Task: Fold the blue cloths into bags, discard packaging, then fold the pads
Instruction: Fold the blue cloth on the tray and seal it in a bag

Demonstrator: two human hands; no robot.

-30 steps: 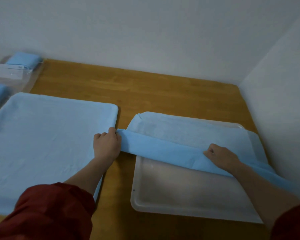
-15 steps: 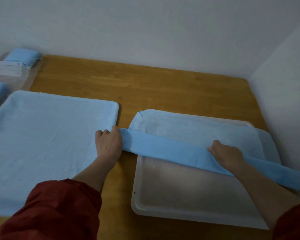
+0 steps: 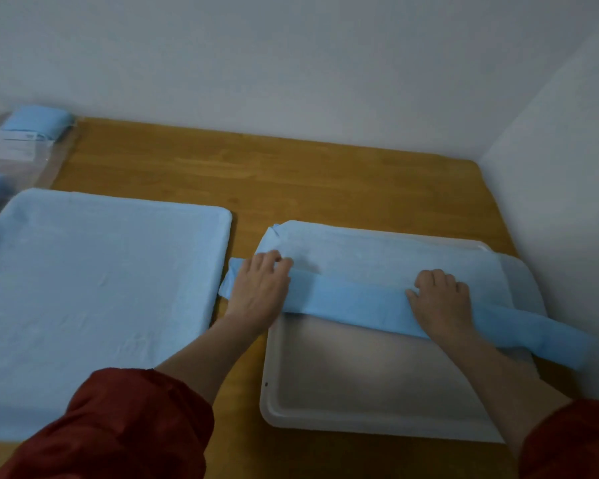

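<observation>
Left grip (image 3: 260, 288) and right grip (image 3: 441, 302) hold blue cloth (image 3: 353, 300) across white tray (image 3: 360, 382).

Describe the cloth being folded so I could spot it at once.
On the wooden table, find the white tray on the right. The blue cloth lies across its far half. Unlike the flat pale pad to the left, it has a darker folded band along its near edge.
</observation>
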